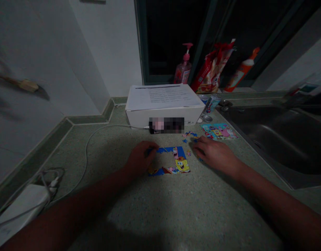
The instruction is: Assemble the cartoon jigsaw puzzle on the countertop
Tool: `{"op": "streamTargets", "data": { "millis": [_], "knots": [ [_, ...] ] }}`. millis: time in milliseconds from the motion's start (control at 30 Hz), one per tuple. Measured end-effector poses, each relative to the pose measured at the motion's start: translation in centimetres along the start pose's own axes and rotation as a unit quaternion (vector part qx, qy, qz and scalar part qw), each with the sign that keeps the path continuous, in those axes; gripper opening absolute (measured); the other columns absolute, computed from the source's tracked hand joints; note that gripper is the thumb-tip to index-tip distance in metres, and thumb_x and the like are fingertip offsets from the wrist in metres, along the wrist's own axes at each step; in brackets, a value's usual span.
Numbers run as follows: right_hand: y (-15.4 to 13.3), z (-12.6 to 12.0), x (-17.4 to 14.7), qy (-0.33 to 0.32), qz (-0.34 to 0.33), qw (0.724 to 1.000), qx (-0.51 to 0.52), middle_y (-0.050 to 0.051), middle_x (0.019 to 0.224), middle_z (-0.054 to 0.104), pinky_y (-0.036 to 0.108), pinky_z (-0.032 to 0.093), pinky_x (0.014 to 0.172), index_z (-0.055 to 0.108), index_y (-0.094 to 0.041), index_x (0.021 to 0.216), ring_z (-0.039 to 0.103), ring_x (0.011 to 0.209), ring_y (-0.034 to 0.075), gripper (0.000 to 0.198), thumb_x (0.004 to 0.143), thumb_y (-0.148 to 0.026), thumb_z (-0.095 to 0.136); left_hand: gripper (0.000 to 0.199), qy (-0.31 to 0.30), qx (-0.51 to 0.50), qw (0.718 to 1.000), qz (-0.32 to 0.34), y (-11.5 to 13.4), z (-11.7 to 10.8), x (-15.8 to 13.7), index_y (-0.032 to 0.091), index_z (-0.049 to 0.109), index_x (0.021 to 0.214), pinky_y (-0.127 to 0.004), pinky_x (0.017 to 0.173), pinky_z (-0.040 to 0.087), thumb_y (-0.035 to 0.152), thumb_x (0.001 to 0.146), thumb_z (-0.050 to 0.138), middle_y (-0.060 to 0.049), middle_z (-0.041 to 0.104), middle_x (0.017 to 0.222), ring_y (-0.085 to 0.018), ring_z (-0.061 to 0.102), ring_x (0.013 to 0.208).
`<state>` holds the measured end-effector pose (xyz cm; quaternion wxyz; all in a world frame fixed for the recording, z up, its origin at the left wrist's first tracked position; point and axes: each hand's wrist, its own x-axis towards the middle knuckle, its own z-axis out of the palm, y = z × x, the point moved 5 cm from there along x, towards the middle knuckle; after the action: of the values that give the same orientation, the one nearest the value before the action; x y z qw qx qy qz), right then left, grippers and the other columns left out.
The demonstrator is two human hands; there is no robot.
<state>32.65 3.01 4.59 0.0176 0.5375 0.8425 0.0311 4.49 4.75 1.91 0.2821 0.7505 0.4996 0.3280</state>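
A partly assembled jigsaw puzzle [181,164] lies flat on the counter, its border joined around a bare middle. My left hand [142,157] rests at its left side, with bent fingers gripping the upper left edge and covering part of it. To the right, my right hand [215,153] is low over the counter, its fingers bent but apart among the loose pieces. More loose jigsaw pieces [191,134] sit in a small cluster just beyond its fingertips. A single piece [189,152] lies between the puzzle and this hand. Some pieces are partly hidden under the right hand.
A colourful cartoon picture card [220,131] lies beyond my right hand, beside the metal sink [275,139]. At the back stands a white box [163,113] with papers on top and a cabled, blurred-out device [166,125] before it. A can [212,104] and a white power strip [24,209] flank the counter.
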Motion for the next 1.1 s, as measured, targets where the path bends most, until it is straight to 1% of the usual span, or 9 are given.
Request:
{"op": "streamTargets", "data": {
  "millis": [100, 300, 533, 700, 900, 1100],
  "knots": [
    [-0.1, 0.0, 0.0, -0.001, 0.003, 1.000, 0.001, 0.010, 0.103, 0.070, 0.035, 0.054, 0.077, 0.075, -0.019, 0.103, 0.070, 0.092, 0.023, 0.030, 0.107, -0.024, 0.045, 0.016, -0.002, 0.005, 1.000, 0.003, 0.0, 0.0, 0.0, 0.021, 0.073, 0.101, -0.045, 0.099, 0.058, 0.015, 0.093, 0.061, -0.006, 0.077, 0.106, -0.025, 0.072, 0.103],
    [-0.1, -0.1, 0.0, 0.016, -0.002, 1.000, 0.009, 0.009, 0.099, 0.070, 0.034, 0.052, 0.073, 0.075, -0.020, 0.099, 0.069, 0.087, 0.022, 0.030, 0.106, -0.024, 0.047, 0.016, 0.000, -0.001, 1.000, 0.002, -0.1, 0.0, 0.0, 0.022, 0.072, 0.103, -0.045, 0.099, 0.058, 0.016, 0.094, 0.060, -0.005, 0.077, 0.105, -0.023, 0.072, 0.102],
    [-0.2, -0.1, 0.0, 0.003, 0.001, 1.000, 0.005, 0.010, 0.101, 0.070, 0.034, 0.052, 0.074, 0.075, -0.019, 0.102, 0.070, 0.089, 0.023, 0.030, 0.107, -0.023, 0.046, 0.016, 0.004, -0.003, 1.000, 0.024, -0.4, 0.1, -0.1, 0.023, 0.072, 0.102, -0.044, 0.098, 0.058, 0.017, 0.094, 0.060, -0.005, 0.076, 0.105, -0.023, 0.071, 0.102],
    [0.3, -0.3, 0.0, 0.010, 0.006, 1.000, 0.009, 0.011, 0.101, 0.070, 0.035, 0.052, 0.075, 0.076, -0.019, 0.102, 0.069, 0.092, 0.025, 0.030, 0.106, -0.022, 0.046, 0.017, 0.002, -0.004, 1.000, 0.008, -0.4, 0.1, -0.1, 0.024, 0.072, 0.103, -0.046, 0.099, 0.058, 0.018, 0.094, 0.060, -0.005, 0.076, 0.106, -0.024, 0.071, 0.102],
    [2.0, -0.5, 0.0, -0.005, 0.049, 0.998, -0.029, 0.012, 0.106, 0.069, 0.035, 0.047, 0.067, 0.075, -0.019, 0.103, 0.069, 0.091, 0.026, 0.032, 0.108, -0.029, 0.045, 0.015, 0.001, -0.004, 1.000, 0.012, -0.2, 0.1, 0.0, 0.023, 0.072, 0.101, -0.046, 0.099, 0.058, 0.017, 0.094, 0.060, -0.007, 0.077, 0.106, -0.025, 0.071, 0.102],
    [3.4, -0.2, 0.0, -0.047, 0.088, 0.994, -0.046, 0.012, 0.108, 0.071, 0.034, 0.046, 0.068, 0.076, -0.020, 0.105, 0.070, 0.093, 0.026, 0.035, 0.107, -0.028, 0.043, 0.017, 0.002, 0.003, 1.000, 0.014, -0.4, 0.1, 0.0, 0.023, 0.073, 0.103, -0.045, 0.100, 0.058, 0.017, 0.094, 0.059, -0.005, 0.077, 0.106, -0.024, 0.072, 0.103]
  ]
}}
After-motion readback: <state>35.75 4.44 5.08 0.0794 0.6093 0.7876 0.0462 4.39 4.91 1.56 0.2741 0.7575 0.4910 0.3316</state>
